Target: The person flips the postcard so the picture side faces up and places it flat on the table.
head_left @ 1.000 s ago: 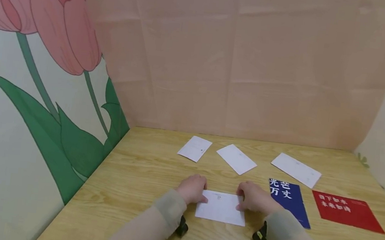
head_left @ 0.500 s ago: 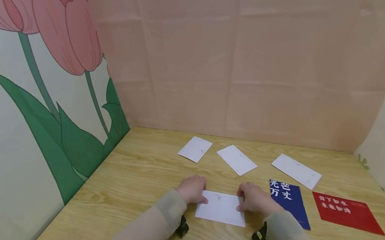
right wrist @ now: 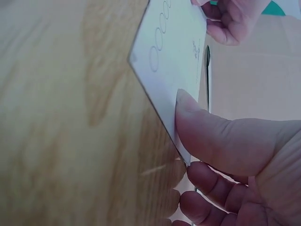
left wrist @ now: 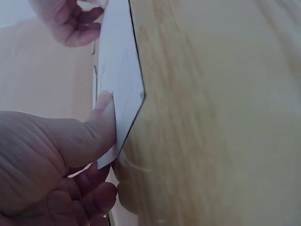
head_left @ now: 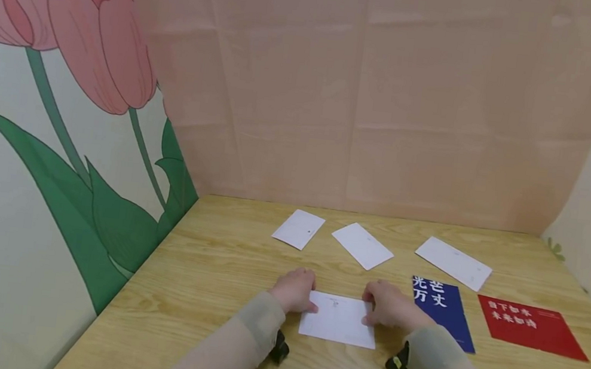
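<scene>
A white postcard [head_left: 337,322] with small print lies near the middle of the table, right in front of the person. The left hand [head_left: 293,290] pinches its left edge, thumb on top of the card and fingers at the edge. At the opposite edge, the right hand [head_left: 390,303] pinches it in the same way. A row of printed ovals shows on the postcard [right wrist: 169,56] in the right wrist view. In the left wrist view the thumb [left wrist: 91,136] presses on the card face, and the curled fingertips sit at its edge, close to the tabletop.
Along the back of the wooden table [head_left: 197,294] lie three white cards: left [head_left: 298,229], middle [head_left: 363,246] and right [head_left: 453,263]. A blue card [head_left: 447,311] with white characters is beside the right forearm. Farther right lies a red card [head_left: 534,327].
</scene>
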`<state>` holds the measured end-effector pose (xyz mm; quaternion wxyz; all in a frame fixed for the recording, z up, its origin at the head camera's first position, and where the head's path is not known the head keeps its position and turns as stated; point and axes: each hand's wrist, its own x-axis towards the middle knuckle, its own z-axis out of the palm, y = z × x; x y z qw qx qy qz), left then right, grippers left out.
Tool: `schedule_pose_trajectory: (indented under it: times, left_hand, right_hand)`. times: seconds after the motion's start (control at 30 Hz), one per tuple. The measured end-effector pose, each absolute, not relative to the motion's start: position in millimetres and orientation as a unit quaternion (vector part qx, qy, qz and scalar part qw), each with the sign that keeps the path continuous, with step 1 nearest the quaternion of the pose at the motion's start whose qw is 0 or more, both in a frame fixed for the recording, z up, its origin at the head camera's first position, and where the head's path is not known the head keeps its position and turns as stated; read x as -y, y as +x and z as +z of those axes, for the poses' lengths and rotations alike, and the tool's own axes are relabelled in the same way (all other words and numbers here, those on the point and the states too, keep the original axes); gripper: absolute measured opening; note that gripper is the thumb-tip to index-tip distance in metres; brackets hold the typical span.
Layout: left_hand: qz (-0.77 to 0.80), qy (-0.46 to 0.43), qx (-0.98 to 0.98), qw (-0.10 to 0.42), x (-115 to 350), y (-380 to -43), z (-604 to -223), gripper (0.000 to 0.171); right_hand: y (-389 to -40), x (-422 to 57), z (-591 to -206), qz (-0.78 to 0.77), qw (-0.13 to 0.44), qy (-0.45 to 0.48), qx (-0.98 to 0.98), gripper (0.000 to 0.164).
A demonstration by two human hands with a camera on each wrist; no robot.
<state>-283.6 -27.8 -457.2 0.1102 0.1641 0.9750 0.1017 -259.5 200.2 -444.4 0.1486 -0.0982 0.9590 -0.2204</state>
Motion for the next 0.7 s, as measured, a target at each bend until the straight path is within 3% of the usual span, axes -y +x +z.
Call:
schedule_pose_trajectory:
  times: [0.7]
  left_hand:
    - [0.148,0.169,-0.966,0.129,32.4,-283.0,-457.1,0.032]
  right_hand:
    - [-258.7,-198.3,-442.8,-0.239,0.150,-0.104,-0.954,0.039]
